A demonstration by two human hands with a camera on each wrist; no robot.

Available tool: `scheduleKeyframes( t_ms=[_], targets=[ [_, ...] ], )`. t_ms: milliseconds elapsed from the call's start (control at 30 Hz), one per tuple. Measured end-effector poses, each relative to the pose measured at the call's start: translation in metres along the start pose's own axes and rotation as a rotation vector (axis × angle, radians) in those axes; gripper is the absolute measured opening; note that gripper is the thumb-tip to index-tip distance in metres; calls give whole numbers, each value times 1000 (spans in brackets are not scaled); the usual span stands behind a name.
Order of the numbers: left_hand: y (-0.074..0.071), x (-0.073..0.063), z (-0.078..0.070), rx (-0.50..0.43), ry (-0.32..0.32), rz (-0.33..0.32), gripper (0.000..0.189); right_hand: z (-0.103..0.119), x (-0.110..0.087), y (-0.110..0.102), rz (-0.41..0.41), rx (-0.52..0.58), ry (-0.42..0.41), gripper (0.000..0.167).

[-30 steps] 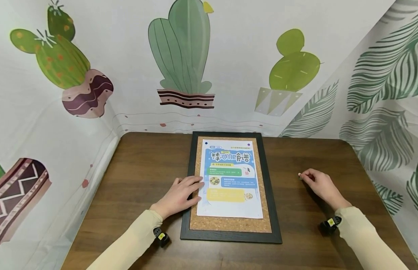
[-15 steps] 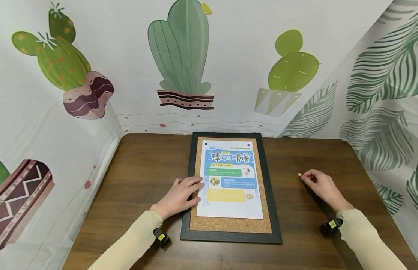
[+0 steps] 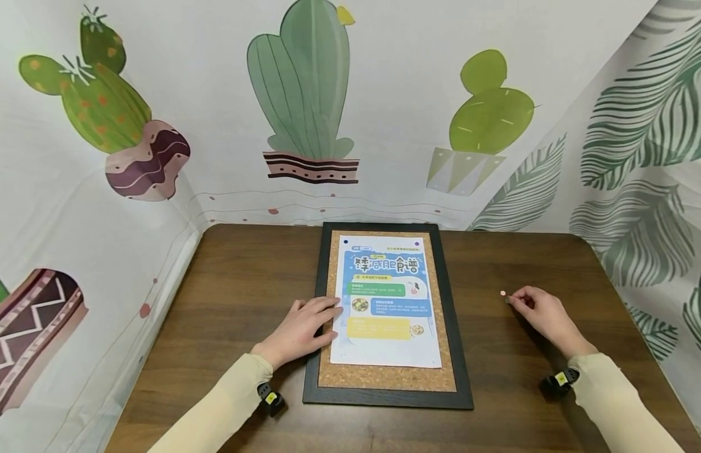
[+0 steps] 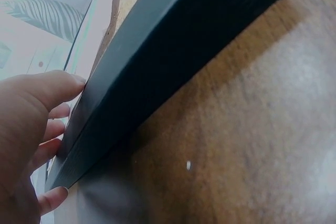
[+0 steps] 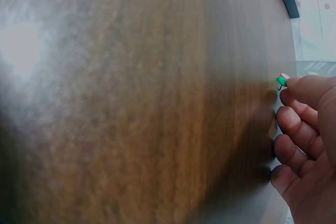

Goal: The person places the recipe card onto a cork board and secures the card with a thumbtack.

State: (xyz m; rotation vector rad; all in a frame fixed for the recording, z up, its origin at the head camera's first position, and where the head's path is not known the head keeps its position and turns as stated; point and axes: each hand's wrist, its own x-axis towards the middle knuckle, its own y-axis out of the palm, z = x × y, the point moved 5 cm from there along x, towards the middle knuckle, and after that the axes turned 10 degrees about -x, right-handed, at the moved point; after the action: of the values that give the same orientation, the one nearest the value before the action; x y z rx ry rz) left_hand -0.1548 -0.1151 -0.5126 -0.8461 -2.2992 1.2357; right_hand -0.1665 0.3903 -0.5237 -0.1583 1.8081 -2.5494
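Observation:
A cork board (image 3: 386, 377) in a black frame lies on the table, with a printed poster (image 3: 384, 353) on it. A dark blue thumbtack (image 3: 346, 241) and a purple thumbtack (image 3: 416, 243) sit at the poster's top corners. My left hand (image 3: 299, 330) rests with spread fingers across the frame's left side, fingertips at the poster's edge. To the right of the board, my right hand (image 3: 545, 318) pinches a green thumbtack (image 5: 282, 81) between thumb and index finger; its metal point shows in the right wrist view. A pale pink thumbtack (image 3: 503, 293) lies on the table just beyond those fingertips.
The brown wooden table (image 3: 237, 270) surrounds the board. Behind it hangs a white cloth (image 3: 396, 94) printed with cacti and leaves. Each wrist wears a small black camera, as on the left wrist camera (image 3: 270, 399).
My right hand has drawn slightly back to the right with the green thumbtack in its fingertips, so the pink one stands apart from it. My left hand has kept its place.

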Motion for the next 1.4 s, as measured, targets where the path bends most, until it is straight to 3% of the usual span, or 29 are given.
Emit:
scheduleKeyframes(
  t_ms=[467,800,1133,1400],
  targets=[
    [0,0,-2,-2,-1,-3,53,1,1,-1,-2,11,4,10],
    [0,-1,-3,-2,-3,-1,52,1,1,2,45,11,17,12],
    [-1,-1,-3,-7,4,-9,52,3,3,-1,26,26,6,12],
    [-1,-1,-2,-11,5,-10,52,2,5,0,66,34,28,17]
  ],
)
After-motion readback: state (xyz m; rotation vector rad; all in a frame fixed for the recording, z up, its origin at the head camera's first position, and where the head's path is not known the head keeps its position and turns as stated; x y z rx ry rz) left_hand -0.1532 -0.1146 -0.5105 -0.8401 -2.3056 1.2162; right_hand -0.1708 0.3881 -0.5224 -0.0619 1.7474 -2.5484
